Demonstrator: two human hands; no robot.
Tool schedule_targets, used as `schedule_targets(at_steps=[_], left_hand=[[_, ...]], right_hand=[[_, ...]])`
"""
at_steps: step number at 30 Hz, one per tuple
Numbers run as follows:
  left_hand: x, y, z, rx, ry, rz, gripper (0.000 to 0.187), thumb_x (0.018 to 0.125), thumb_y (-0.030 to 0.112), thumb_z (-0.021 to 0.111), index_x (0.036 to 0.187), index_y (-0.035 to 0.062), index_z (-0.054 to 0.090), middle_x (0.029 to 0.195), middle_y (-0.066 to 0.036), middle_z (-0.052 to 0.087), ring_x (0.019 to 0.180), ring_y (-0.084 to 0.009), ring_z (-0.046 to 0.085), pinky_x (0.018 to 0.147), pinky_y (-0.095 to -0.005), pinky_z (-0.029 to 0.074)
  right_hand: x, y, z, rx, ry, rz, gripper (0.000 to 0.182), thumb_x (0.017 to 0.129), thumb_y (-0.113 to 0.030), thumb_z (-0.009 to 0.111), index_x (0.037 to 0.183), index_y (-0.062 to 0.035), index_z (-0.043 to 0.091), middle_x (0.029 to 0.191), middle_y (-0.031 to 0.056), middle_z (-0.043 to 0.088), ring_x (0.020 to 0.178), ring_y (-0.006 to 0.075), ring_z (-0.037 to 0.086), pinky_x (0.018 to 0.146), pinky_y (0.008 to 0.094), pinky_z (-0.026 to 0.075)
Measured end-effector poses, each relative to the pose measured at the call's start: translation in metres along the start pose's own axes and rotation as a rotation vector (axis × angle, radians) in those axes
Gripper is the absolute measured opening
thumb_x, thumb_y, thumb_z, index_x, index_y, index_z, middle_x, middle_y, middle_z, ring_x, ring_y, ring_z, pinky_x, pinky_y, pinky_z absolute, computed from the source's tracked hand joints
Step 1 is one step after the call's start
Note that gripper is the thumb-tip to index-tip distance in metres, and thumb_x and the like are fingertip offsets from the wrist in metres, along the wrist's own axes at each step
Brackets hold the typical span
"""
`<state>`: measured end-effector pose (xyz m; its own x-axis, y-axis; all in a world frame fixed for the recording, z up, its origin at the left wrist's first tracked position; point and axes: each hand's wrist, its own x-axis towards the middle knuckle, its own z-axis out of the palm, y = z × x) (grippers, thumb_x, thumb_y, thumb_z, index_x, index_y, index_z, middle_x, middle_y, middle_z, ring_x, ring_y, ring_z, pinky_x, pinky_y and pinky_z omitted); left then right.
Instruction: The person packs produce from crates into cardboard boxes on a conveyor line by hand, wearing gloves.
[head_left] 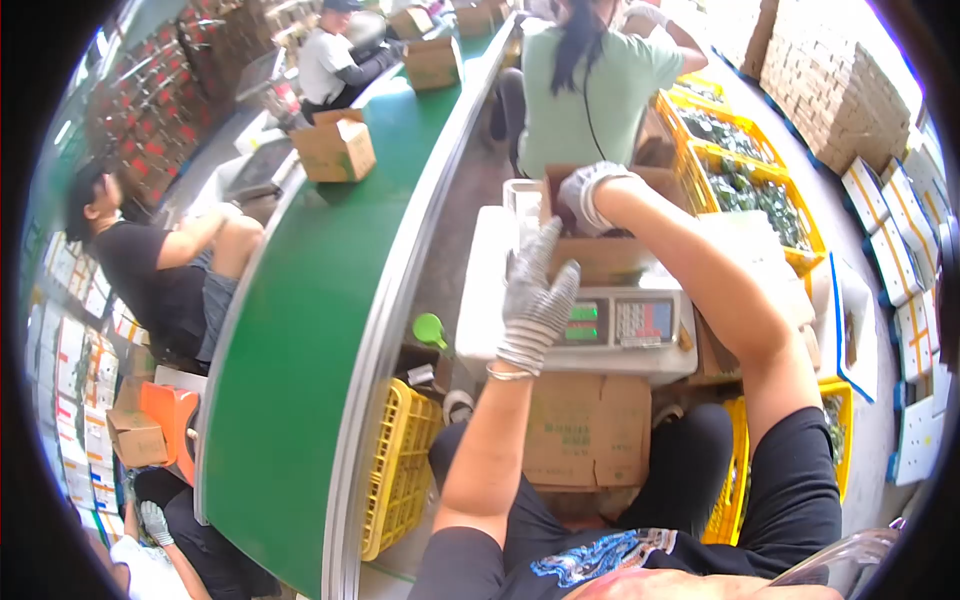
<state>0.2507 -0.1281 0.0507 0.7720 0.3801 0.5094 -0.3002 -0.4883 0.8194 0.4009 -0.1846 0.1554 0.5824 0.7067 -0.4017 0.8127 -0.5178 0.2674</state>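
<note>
A cardboard box [600, 262] sits open on a white digital scale [655, 345] in front of me. The scale's panel shows green lit digits and a keypad. My left hand [540, 285], in a grey-white knit glove, is at the box's near left corner with its fingers stretched out and the thumb apart. Over the box's far side, my gloved right hand [595, 195] points down into the opening. Its fingertips are dark and hidden there. A white rectangular item [522, 200] stands at the box's left, just beyond my left fingertips.
A green conveyor belt [310, 330] runs along my left, carrying cardboard boxes [335, 148]. Yellow crates [750, 190] of dark green packets stand at the right, and a yellow crate [400, 470] is below left. Ahead sits a person in light green [585, 100]; others sit beyond the belt.
</note>
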Motion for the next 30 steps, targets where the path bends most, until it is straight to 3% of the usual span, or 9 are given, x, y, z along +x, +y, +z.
schedule_targets(at_steps=[9, 11, 13, 15, 17, 21, 23, 24, 30], left_hand=[[-0.002, 0.008, 0.002, 0.073, -0.038, -0.052, 0.058, 0.079, 0.012, 0.060, 0.134, 0.0007, 0.044, 0.131, -0.020, 0.049, 0.123, -0.0315, 0.046, 0.103, -0.0360, 0.037], [-0.003, 0.003, 0.004, 0.118, -0.028, -0.022, 0.059, 0.079, 0.010, 0.059, 0.135, 0.0010, 0.043, 0.132, -0.021, 0.047, 0.124, -0.0322, 0.045, 0.104, -0.0360, 0.036], [-0.003, 0.004, -0.001, 0.172, -0.021, 0.018, 0.059, 0.078, 0.009, 0.058, 0.135, 0.0013, 0.042, 0.133, -0.021, 0.047, 0.125, -0.0329, 0.044, 0.104, -0.0363, 0.036], [-0.001, 0.020, -0.010, 0.227, -0.012, 0.072, 0.060, 0.078, 0.007, 0.057, 0.136, 0.0018, 0.041, 0.133, -0.021, 0.046, 0.126, -0.0335, 0.043, 0.104, -0.0367, 0.035], [0.002, 0.021, -0.015, 0.127, 0.048, 0.028, 0.062, 0.074, 0.005, 0.055, 0.135, 0.0023, 0.042, 0.128, -0.022, 0.049, 0.120, -0.0359, 0.046, 0.105, -0.0383, 0.035], [0.003, -0.001, -0.013, 0.057, 0.189, 0.038, 0.044, 0.081, 0.005, 0.057, 0.124, -0.0026, 0.049, 0.114, -0.020, 0.057, 0.104, -0.0334, 0.056, 0.093, -0.0342, 0.045], [0.002, -0.005, -0.013, 0.025, 0.221, 0.008, 0.039, 0.089, 0.015, 0.060, 0.121, -0.0052, 0.050, 0.108, -0.018, 0.060, 0.096, -0.0294, 0.060, 0.085, -0.0321, 0.049], [0.001, 0.011, -0.015, -0.086, 0.199, -0.023, 0.044, 0.086, 0.008, 0.058, 0.125, -0.0061, 0.047, 0.111, -0.019, 0.060, 0.099, -0.0265, 0.060, 0.087, -0.0324, 0.048], [-0.003, -0.004, -0.035, -0.112, 0.207, -0.197, 0.052, 0.081, 0.001, 0.057, 0.131, -0.0021, 0.044, 0.116, -0.019, 0.056, 0.098, -0.0226, 0.058, 0.086, -0.0322, 0.048]], right_hand=[[-0.010, -0.004, 0.004, 0.185, 0.049, 0.041, 0.037, 0.077, -0.014, 0.064, 0.114, -0.0191, 0.065, 0.111, 0.0100, 0.065, 0.105, 0.0285, 0.061, 0.088, 0.0361, 0.049], [-0.016, 0.010, 0.000, 0.142, 0.187, -0.067, 0.027, 0.079, -0.011, 0.060, 0.105, -0.0151, 0.066, 0.108, 0.0135, 0.064, 0.099, 0.0302, 0.063, 0.084, 0.0393, 0.050], [-0.024, 0.043, 0.014, 0.393, 0.650, -0.163, 0.024, 0.079, -0.009, 0.059, 0.101, -0.0122, 0.066, 0.106, 0.0132, 0.065, 0.094, 0.0276, 0.065, 0.078, 0.0357, 0.052], [-0.049, 0.057, 0.029, 1.216, 0.838, -0.057, 0.023, 0.081, -0.012, 0.060, 0.103, -0.0075, 0.064, 0.105, 0.0129, 0.064, 0.095, 0.0271, 0.064, 0.072, 0.0310, 0.054], [-0.084, 0.056, 0.047, 1.821, 1.023, -0.503, 0.027, 0.086, -0.019, 0.058, 0.109, -0.0058, 0.060, 0.107, 0.0135, 0.062, 0.097, 0.0288, 0.063, 0.070, 0.0346, 0.058], [-0.132, 0.029, 0.074, 2.703, 0.704, -0.680, 0.034, 0.094, -0.031, 0.049, 0.120, -0.0093, 0.052, 0.114, 0.0166, 0.058, 0.098, 0.0329, 0.062, 0.071, 0.0511, 0.059], [-0.131, 0.032, 0.103, 2.674, 0.621, -0.826, 0.036, 0.092, -0.029, 0.052, 0.122, -0.0098, 0.049, 0.114, 0.0162, 0.058, 0.100, 0.0325, 0.061, 0.070, 0.0471, 0.060], [-0.138, 0.022, 0.109, 2.674, 0.718, -0.525, 0.038, 0.090, -0.023, 0.056, 0.124, -0.0098, 0.046, 0.112, 0.0159, 0.058, 0.091, 0.0289, 0.063, 0.064, 0.0410, 0.059], [-0.150, -0.024, 0.177, 1.989, 0.653, -0.115, 0.022, 0.079, -0.002, 0.063, 0.100, -0.0048, 0.058, 0.083, 0.0036, 0.059, 0.064, 0.0106, 0.058, 0.052, 0.0254, 0.049]])
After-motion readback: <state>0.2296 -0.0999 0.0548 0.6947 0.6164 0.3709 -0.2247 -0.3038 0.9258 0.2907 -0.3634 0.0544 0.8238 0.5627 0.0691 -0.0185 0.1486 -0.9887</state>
